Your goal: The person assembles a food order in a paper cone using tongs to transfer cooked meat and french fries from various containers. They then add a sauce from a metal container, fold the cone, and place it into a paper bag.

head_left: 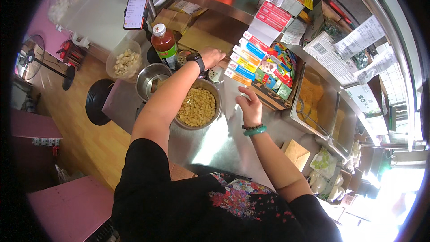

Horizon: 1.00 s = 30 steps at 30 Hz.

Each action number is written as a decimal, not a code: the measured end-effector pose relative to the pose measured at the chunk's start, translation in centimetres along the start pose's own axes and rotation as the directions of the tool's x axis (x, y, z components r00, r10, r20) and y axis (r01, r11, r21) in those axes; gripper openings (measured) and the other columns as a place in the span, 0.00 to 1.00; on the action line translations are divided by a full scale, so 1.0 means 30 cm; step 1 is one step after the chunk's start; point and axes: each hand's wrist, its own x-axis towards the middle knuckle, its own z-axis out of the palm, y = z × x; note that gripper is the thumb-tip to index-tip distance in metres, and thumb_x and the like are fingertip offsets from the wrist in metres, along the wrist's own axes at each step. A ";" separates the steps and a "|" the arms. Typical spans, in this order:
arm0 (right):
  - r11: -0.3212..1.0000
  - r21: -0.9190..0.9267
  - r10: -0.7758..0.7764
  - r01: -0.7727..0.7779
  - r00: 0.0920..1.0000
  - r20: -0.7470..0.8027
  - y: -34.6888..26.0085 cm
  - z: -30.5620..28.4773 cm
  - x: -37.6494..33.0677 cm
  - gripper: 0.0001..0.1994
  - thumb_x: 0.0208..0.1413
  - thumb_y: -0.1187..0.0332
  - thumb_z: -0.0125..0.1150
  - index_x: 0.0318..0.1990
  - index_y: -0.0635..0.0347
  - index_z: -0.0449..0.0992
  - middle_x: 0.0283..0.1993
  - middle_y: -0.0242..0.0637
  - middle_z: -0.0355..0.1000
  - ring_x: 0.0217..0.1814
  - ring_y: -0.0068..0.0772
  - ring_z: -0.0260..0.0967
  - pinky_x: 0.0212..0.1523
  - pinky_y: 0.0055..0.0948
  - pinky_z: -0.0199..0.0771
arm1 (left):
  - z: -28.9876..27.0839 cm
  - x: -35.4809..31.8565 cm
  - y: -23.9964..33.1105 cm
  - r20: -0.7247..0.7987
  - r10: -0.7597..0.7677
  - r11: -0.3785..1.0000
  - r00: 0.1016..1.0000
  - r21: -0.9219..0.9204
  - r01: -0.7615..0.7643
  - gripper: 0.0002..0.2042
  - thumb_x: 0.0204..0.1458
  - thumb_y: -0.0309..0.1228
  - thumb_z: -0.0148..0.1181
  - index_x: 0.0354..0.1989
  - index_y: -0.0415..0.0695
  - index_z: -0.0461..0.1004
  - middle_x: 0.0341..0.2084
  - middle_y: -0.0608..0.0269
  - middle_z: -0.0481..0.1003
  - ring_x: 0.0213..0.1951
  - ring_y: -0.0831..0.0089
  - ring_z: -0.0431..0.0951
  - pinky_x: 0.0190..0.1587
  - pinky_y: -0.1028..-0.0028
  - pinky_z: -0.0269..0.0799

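My left hand [212,57], with a dark watch at its wrist, reaches over the counter beyond the metal bowl [217,115] of chopped yellow pieces [195,106]. Its fingers curl down and look closed; what they hold, if anything, is hidden. Just below it stands a shaker with a perforated lid [216,74]. To the right, my right hand [251,107] hovers over the steel counter, open and holding nothing, its thumb and fingers apart. A red-brown sauce bottle [164,45] with a white cap stands left of my left wrist. My left forearm partly covers a smaller metal bowl [142,83].
A clear tub [117,72] of pale chunks is at the left. A phone [137,5] is mounted above it. A box of colourful packets [281,74] stands right of my hands, beside a metal tray [293,113] of orange powder. Paper slips [358,38] hang from the shelf.
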 end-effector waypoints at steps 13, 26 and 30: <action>0.857 0.515 0.044 0.005 0.996 -0.083 -0.297 -0.039 -0.062 0.15 0.48 0.80 0.48 0.46 0.66 0.68 0.38 0.34 0.69 0.31 0.17 0.66 0.31 0.15 0.68 | -0.193 -0.147 0.202 -0.539 0.087 0.996 0.838 0.026 -0.086 0.02 0.40 0.27 0.48 0.23 0.46 0.63 0.19 0.65 0.65 0.26 0.69 0.69 0.26 0.72 0.67; 0.803 0.582 0.038 -0.125 0.986 0.160 -0.331 -0.094 -0.031 0.13 0.52 0.76 0.45 0.46 0.65 0.67 0.37 0.36 0.68 0.31 0.25 0.67 0.33 0.24 0.70 | -0.374 -0.496 0.526 -0.598 -0.070 0.997 0.799 -0.018 0.074 0.04 0.39 0.25 0.50 0.26 0.41 0.67 0.21 0.60 0.67 0.27 0.65 0.69 0.27 0.68 0.65; 0.802 0.538 0.136 -0.258 0.957 0.256 -0.237 -0.141 0.014 0.12 0.51 0.71 0.49 0.44 0.61 0.68 0.45 0.36 0.68 0.37 0.33 0.68 0.40 0.34 0.69 | -0.471 -0.696 0.597 -0.600 -0.081 0.996 0.796 -0.031 0.079 0.07 0.39 0.22 0.51 0.29 0.38 0.68 0.25 0.55 0.70 0.28 0.59 0.70 0.30 0.66 0.66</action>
